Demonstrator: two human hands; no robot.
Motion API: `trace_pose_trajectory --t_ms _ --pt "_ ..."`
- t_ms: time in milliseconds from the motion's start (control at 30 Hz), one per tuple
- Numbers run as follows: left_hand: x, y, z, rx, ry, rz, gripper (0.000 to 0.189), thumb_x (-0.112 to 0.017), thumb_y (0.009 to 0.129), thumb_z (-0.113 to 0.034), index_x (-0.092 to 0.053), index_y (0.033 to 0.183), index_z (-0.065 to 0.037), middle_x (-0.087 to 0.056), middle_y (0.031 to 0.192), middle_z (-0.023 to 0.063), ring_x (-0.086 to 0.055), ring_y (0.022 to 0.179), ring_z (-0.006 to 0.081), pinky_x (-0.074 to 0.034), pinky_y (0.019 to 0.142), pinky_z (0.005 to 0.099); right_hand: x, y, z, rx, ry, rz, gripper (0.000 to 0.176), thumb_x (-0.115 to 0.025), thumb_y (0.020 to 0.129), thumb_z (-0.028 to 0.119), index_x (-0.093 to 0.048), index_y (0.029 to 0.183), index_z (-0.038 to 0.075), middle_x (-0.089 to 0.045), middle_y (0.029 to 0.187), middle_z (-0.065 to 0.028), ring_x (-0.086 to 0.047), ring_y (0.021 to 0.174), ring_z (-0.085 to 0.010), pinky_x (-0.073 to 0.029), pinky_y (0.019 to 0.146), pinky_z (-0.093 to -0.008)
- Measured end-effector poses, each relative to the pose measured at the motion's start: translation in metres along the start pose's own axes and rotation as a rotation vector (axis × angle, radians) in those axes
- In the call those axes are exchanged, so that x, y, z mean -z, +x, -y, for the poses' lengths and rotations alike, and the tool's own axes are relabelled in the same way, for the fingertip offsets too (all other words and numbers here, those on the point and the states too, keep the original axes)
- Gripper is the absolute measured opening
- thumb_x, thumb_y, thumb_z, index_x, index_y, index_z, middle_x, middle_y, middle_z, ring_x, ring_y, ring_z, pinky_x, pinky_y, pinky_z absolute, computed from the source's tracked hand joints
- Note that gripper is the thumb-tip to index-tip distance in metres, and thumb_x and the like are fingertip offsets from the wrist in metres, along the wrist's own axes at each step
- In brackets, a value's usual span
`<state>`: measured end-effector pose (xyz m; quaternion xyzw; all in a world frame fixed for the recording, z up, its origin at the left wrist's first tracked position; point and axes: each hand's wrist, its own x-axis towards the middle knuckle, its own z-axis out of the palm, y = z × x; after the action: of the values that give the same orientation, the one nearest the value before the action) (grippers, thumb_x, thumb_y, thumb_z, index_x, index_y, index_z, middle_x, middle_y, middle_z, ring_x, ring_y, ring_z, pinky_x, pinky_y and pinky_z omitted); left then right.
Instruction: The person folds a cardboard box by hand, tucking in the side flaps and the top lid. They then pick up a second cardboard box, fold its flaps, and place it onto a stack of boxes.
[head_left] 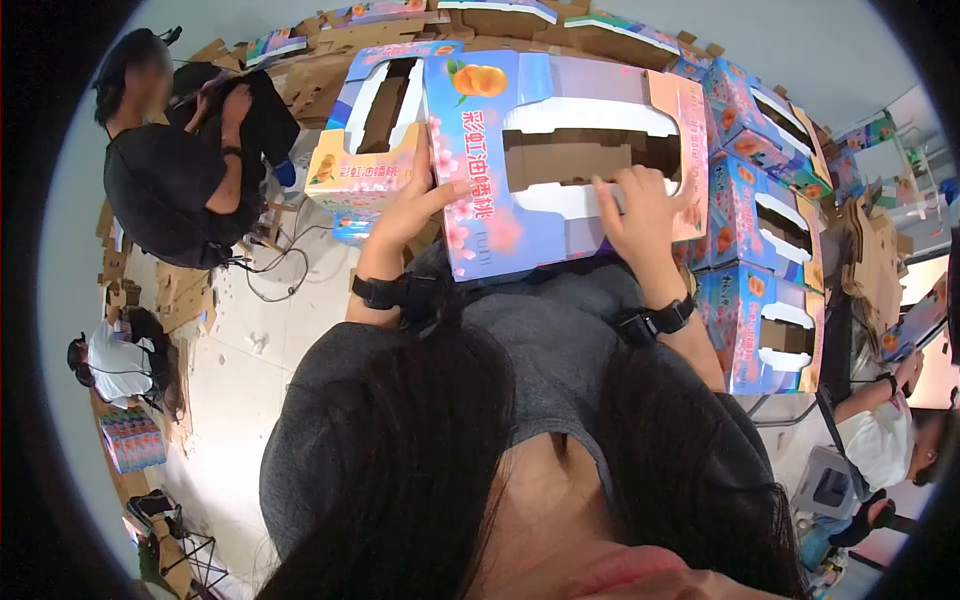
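A blue and pink printed fruit box [520, 225] with a long cut-out opening in its top stands close in front of my chest. My left hand [415, 200] grips its left side, thumb over the front face and fingers along the side. On the top panel, near the lower right edge of the opening, lies my right hand [640, 215] with its fingers bent and apart. Brown cardboard shows inside the opening. Just left of this box is a similar printed box [370, 170], also with an opening in its top.
Similar boxes [745, 330] are stacked at my right. Flat brown cardboard [870, 265] lies beyond them. A seated person [170, 180] is at the upper left, another [125, 355] farther down. Someone in white [880, 440] is at the far right. Cables [285, 275] lie on the floor.
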<state>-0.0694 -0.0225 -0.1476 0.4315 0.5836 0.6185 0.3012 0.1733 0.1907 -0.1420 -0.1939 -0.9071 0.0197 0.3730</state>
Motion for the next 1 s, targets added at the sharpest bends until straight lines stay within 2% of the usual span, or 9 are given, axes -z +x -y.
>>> trace_pose_trajectory --t_ms 67,167,267,367,533,667,867,900,1000 --pt "-0.003 -0.001 -0.003 0.004 -0.012 -0.016 0.112 -0.072 0.089 -0.020 0.014 0.159 0.000 -0.017 0.164 0.0184 -0.026 0.149 0.0252 -0.025 0.119 0.0350 0.003 0.009 0.021 0.080 0.047 0.091 0.031 -0.064 0.093 0.038 -0.063 0.090 0.008 -0.062 0.090 -0.0089 -0.060 0.092 -0.0288 -0.020 0.111 -0.0596" --pt "-0.005 0.000 -0.007 0.033 -0.047 -0.039 0.111 -0.071 0.090 -0.021 0.014 0.159 0.000 -0.021 0.163 0.0176 -0.029 0.147 0.0247 -0.027 0.118 0.0353 -0.012 0.011 0.043 0.164 0.350 0.010 0.038 -0.064 0.091 0.043 -0.062 0.092 0.005 -0.061 0.089 -0.0138 -0.058 0.090 -0.0333 -0.033 0.101 -0.0528" --pt "-0.009 0.001 -0.005 0.055 -0.096 -0.084 0.109 -0.071 0.091 -0.022 0.011 0.160 0.000 -0.027 0.160 0.0175 -0.034 0.144 0.0244 -0.031 0.117 0.0361 -0.012 0.012 0.047 0.141 0.311 0.115 0.035 -0.067 0.091 0.036 -0.061 0.099 0.003 -0.060 0.092 -0.0171 -0.057 0.090 -0.0374 -0.039 0.086 -0.0467" --pt "-0.018 0.003 -0.006 0.089 -0.136 -0.172 0.109 -0.073 0.091 -0.024 0.007 0.160 0.000 -0.032 0.157 0.0183 -0.039 0.141 0.0249 -0.035 0.115 0.0366 -0.021 0.010 0.042 0.145 0.294 0.082 0.040 -0.066 0.089 0.043 -0.060 0.092 0.004 -0.061 0.087 -0.0166 -0.056 0.087 -0.0362 -0.038 0.082 -0.0461" --pt "-0.028 0.004 -0.011 0.118 -0.259 -0.253 0.109 -0.076 0.088 -0.025 0.001 0.161 0.000 -0.036 0.153 0.0185 -0.041 0.139 0.0257 -0.037 0.113 0.0369 -0.027 0.012 0.038 0.143 0.336 0.040 0.038 -0.070 0.088 0.041 -0.059 0.090 0.004 -0.061 0.087 -0.0152 -0.056 0.086 -0.0351 -0.038 0.081 -0.0454" --pt "-0.004 0.006 0.001 0.107 -0.046 -0.109 0.112 -0.078 0.086 -0.021 0.004 0.161 -0.002 -0.033 0.154 0.0167 -0.039 0.139 0.0245 -0.036 0.114 0.0378 -0.020 0.015 0.034 0.139 0.380 0.155 0.041 -0.071 0.087 0.043 -0.060 0.093 0.003 -0.062 0.091 -0.0149 -0.057 0.087 -0.0351 -0.038 0.084 -0.0442" --pt "0.007 -0.001 -0.027 0.084 0.069 0.107 0.134 -0.087 0.074 -0.017 0.014 0.160 -0.006 -0.027 0.158 0.0180 -0.033 0.144 0.0256 -0.029 0.117 0.0377 0.019 0.026 0.018 0.167 0.665 0.462 0.037 -0.078 0.085 0.024 -0.068 0.112 0.002 -0.064 0.111 -0.0150 -0.062 0.106 -0.0327 -0.048 0.093 -0.0416" --pt "0.009 -0.001 -0.027 0.072 0.103 0.138 0.138 -0.089 0.071 -0.018 0.016 0.160 -0.007 -0.026 0.160 0.0187 -0.032 0.145 0.0261 -0.028 0.118 0.0375 0.036 0.030 0.014 0.150 0.671 0.459 0.039 -0.080 0.082 0.015 -0.070 0.117 0.003 -0.063 0.120 -0.0139 -0.061 0.115 -0.0313 -0.050 0.097 -0.0390" --pt "0.012 -0.005 -0.024 0.033 0.224 0.235 0.149 -0.093 0.064 -0.022 0.020 0.159 -0.007 -0.022 0.162 0.0213 -0.029 0.147 0.0271 -0.026 0.118 0.0366 0.093 0.051 0.010 0.104 0.704 0.345 0.035 -0.078 0.080 0.006 -0.071 0.114 0.002 -0.070 0.109 -0.0123 -0.066 0.107 -0.0268 -0.050 0.094 -0.0359"
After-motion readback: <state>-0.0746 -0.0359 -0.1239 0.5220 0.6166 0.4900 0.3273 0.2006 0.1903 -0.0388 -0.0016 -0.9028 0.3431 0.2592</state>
